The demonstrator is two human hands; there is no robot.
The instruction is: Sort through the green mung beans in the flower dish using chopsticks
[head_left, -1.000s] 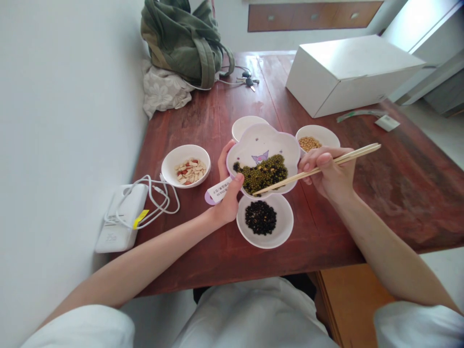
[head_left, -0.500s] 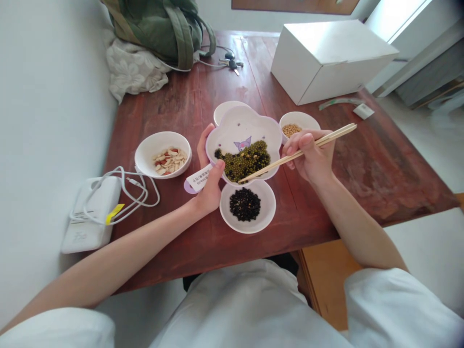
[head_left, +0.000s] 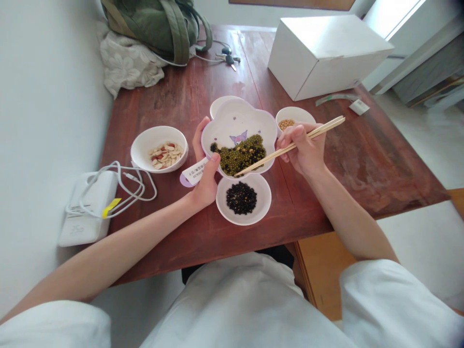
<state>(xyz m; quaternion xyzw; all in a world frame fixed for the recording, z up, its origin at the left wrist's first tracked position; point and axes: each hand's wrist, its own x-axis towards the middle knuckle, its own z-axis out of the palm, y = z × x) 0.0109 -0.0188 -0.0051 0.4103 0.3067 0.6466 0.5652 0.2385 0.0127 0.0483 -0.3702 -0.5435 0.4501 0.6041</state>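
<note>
My left hand grips the left side of a flower-shaped bowl with a purple rim, thumb over the edge near its labelled handle. The bowl is tilted towards me, and green beans mixed with dark ones lie at its near side. A pair of chopsticks is in my right hand, their tips among the beans at the near rim. Just below the raised bowl stands a white bowl of black beans. Behind it, another white bowl is partly hidden.
To the left are a white bowl of pale and reddish nut pieces and a white power bank with a coiled cable. Yellow beans fill part of a bowl behind my right hand. A white box, keys and a green bag stand farther back.
The whole view has shifted slightly, moving everything a little up and left. Both hands keep their holds, and the chopstick tips stay at the bowl's near rim.
</note>
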